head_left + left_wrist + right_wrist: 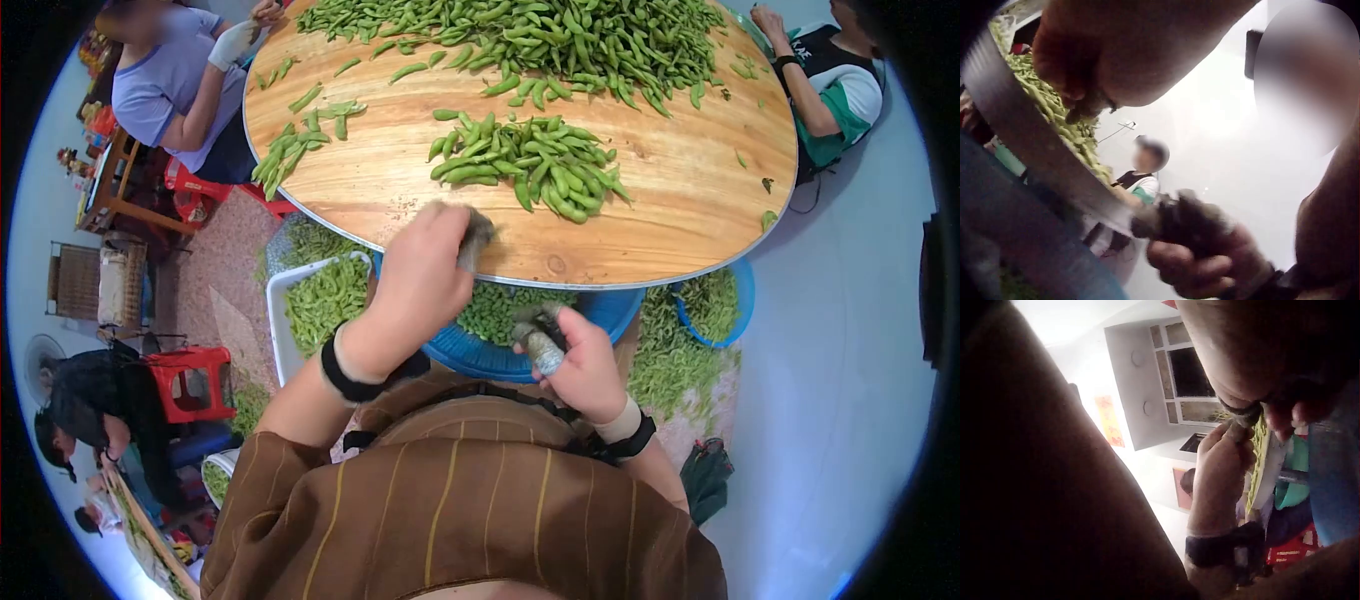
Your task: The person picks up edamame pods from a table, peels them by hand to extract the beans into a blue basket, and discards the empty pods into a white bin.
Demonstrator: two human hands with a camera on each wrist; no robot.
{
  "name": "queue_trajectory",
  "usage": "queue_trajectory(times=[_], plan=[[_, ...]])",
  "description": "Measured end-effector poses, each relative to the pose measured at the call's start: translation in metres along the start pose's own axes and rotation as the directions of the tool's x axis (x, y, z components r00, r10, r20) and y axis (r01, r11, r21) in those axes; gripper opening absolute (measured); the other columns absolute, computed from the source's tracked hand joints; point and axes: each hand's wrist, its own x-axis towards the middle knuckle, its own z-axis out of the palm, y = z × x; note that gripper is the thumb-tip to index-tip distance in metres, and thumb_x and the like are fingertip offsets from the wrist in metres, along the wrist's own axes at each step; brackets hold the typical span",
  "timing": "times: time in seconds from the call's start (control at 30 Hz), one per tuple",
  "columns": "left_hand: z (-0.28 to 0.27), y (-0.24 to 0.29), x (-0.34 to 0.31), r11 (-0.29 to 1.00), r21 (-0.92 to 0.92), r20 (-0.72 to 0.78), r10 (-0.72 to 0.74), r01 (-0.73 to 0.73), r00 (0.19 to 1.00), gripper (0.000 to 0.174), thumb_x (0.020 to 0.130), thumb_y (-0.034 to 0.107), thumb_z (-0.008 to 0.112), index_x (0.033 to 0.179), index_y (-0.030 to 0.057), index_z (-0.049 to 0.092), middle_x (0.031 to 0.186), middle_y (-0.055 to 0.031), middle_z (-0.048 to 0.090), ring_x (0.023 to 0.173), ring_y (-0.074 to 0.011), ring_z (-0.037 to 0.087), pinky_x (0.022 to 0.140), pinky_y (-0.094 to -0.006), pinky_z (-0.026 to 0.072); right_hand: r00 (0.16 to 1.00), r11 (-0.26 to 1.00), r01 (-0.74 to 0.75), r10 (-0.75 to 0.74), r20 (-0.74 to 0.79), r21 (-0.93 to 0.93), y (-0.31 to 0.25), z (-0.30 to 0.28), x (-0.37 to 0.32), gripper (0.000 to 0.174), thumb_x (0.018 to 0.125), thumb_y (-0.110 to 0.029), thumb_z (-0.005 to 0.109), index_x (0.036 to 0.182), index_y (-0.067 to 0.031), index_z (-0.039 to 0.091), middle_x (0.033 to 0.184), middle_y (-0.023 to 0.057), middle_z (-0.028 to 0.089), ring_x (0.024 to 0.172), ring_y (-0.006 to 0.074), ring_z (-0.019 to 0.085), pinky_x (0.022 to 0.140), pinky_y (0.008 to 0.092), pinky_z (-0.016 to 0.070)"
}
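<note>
My left hand [425, 265] is at the near edge of a round wooden table [700, 220], its fingers bent down and blurred, with dark coverings on the fingertips. Just beyond it lies a small pile of green soybean pods [530, 165]. My right hand [585, 370] hangs over a blue basin [475, 355] of shelled green beans [500, 310], below the table edge. Grey wrapping covers its thumb and finger ends, and the fingers curl in the left wrist view. I cannot tell whether either hand holds a pod.
A large heap of pods [540, 40] covers the table's far side. A white tub [275, 300] of empty-looking pods stands left of the basin, a smaller blue tub [745, 300] to the right. Loose pods [680, 360] litter the floor. Two people sit across; a red stool [195, 380] stands left.
</note>
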Motion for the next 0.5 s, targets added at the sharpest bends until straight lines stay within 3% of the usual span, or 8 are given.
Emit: queue_trajectory(times=[0.07,0.1,0.17,0.2,0.27,0.4,0.47,0.5], plan=[[-0.009,0.008,-0.013,0.970,-0.243,0.199,0.077,-0.027,0.977,0.018,0.072,-0.001,0.058,0.090,-0.0010,0.057,0.080,-0.0189,0.056,0.075,-0.0372,0.057,0.067,-0.0413,0.0461,0.998,0.998,-0.021,0.025,-0.053,0.066,-0.012,0.001,0.004,0.019,0.084,-0.004,0.058,0.102,-0.0008,0.059,0.069,0.0012,0.061,0.057,0.0074,0.053,0.052,0.0240,0.0439],[-0.010,0.010,-0.020,0.970,-0.242,0.199,0.075,-0.025,0.977,0.018,0.072,-0.001,0.058,0.090,-0.0010,0.057,0.080,-0.0189,0.056,0.075,-0.0372,0.057,0.067,-0.0413,0.0461,0.993,0.991,-0.037,0.050,-0.103,0.130,-0.016,0.002,0.006,0.017,0.085,-0.004,0.058,0.102,-0.0011,0.059,0.069,-0.0005,0.060,0.056,0.0059,0.053,0.050,0.0223,0.0428],[-0.012,0.014,-0.028,0.919,-0.392,0.354,0.114,0.037,0.928,0.016,0.076,0.002,0.060,0.091,-0.0018,0.058,0.080,-0.0180,0.057,0.073,-0.0349,0.057,0.066,-0.0378,0.0466,0.997,0.991,-0.019,0.028,-0.072,0.129,-0.012,-0.002,0.011,0.016,0.086,-0.006,0.059,0.101,-0.0016,0.059,0.069,-0.0008,0.060,0.055,0.0046,0.052,0.049,0.0212,0.0418],[-0.012,0.014,-0.030,0.919,-0.392,0.353,0.114,0.036,0.929,0.016,0.076,0.002,0.060,0.091,-0.0018,0.058,0.080,-0.0180,0.057,0.073,-0.0349,0.057,0.066,-0.0378,0.0466,0.999,0.992,0.000,0.005,-0.042,0.129,-0.011,-0.003,0.013,0.014,0.087,-0.007,0.059,0.100,-0.0021,0.059,0.068,-0.0011,0.059,0.054,0.0032,0.051,0.048,0.0201,0.0407],[-0.010,0.011,-0.033,0.855,-0.484,0.428,0.049,0.183,0.902,0.018,0.079,0.006,0.062,0.095,-0.0023,0.058,0.080,-0.0165,0.057,0.072,-0.0290,0.059,0.065,-0.0344,0.0465,0.999,0.992,-0.007,0.012,-0.040,0.125,-0.011,-0.002,0.013,0.014,0.086,-0.007,0.059,0.099,-0.0016,0.059,0.066,-0.0015,0.059,0.053,0.0039,0.050,0.048,0.0204,0.0411],[-0.011,0.013,-0.037,0.829,-0.521,0.505,0.109,0.202,0.856,0.019,0.081,0.006,0.061,0.098,-0.0021,0.060,0.080,-0.0140,0.059,0.072,-0.0234,0.060,0.065,-0.0331,0.0464,0.999,0.995,0.005,-0.001,-0.037,0.105,-0.012,-0.001,0.009,0.014,0.087,-0.006,0.058,0.100,-0.0019,0.059,0.067,-0.0012,0.058,0.054,0.0038,0.050,0.048,0.0202,0.0411],[-0.003,0.010,-0.041,0.845,-0.518,0.428,0.122,0.133,0.895,0.020,0.083,0.005,0.059,0.101,-0.0024,0.061,0.083,-0.0126,0.061,0.077,-0.0194,0.060,0.069,-0.0316,0.0472,0.999,0.993,0.002,0.003,-0.039,0.118,-0.012,-0.001,0.007,0.015,0.087,-0.006,0.057,0.101,-0.0019,0.058,0.068,-0.0010,0.058,0.055,0.0037,0.050,0.048,0.0201,0.0410],[-0.005,0.016,-0.038,0.771,-0.590,0.451,0.067,0.241,0.890,0.019,0.085,0.005,0.057,0.102,-0.0025,0.061,0.088,-0.0115,0.063,0.081,-0.0177,0.060,0.073,-0.0300,0.0475,0.999,0.991,-0.016,0.021,-0.037,0.133,-0.011,-0.002,0.007,0.016,0.088,-0.006,0.057,0.103,-0.0018,0.058,0.070,-0.0009,0.058,0.055,0.0037,0.050,0.049,0.0201,0.0412]])
